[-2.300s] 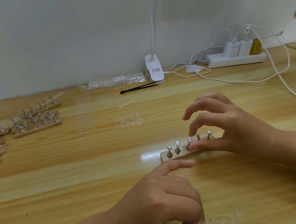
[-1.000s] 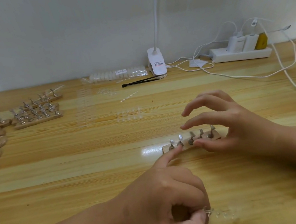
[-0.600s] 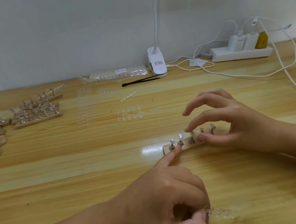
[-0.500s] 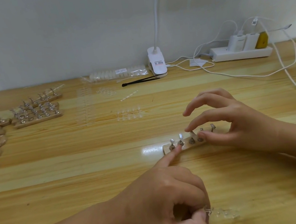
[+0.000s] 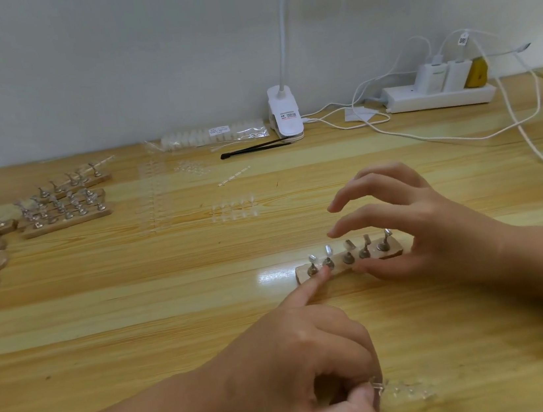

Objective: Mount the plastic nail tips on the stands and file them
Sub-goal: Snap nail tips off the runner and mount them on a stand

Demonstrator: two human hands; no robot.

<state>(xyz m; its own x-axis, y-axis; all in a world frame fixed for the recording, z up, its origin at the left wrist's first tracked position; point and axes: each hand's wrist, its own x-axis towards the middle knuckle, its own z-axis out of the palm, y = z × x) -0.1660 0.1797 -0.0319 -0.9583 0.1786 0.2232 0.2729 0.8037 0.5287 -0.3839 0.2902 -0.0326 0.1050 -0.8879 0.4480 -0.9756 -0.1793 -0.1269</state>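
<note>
A small wooden stand (image 5: 390,253) with several metal pegs lies on the table in front of me; clear nail tips sit on its two leftmost pegs. My right hand (image 5: 418,231) hovers over its right end, the thumb against the near side and the fingers spread above the pegs. My left hand (image 5: 300,357) stretches its index finger to the stand's left end, touching near the second peg. The other left fingers are curled, pinching the end of a clear strip of nail tips (image 5: 405,392) that lies on the table.
Several more wooden peg stands (image 5: 63,209) lie at the far left. Clear nail-tip strips (image 5: 234,209) lie mid-table, a bag of tips (image 5: 215,134) and black tweezers (image 5: 255,147) near a white clip lamp (image 5: 285,114). A power strip (image 5: 439,97) and white cables (image 5: 530,137) occupy the back right.
My left index finger reached forward to the stand's left end. My right thumb slid along the stand's near side; the stand shifted slightly. The left hand kept pinching the strip.
</note>
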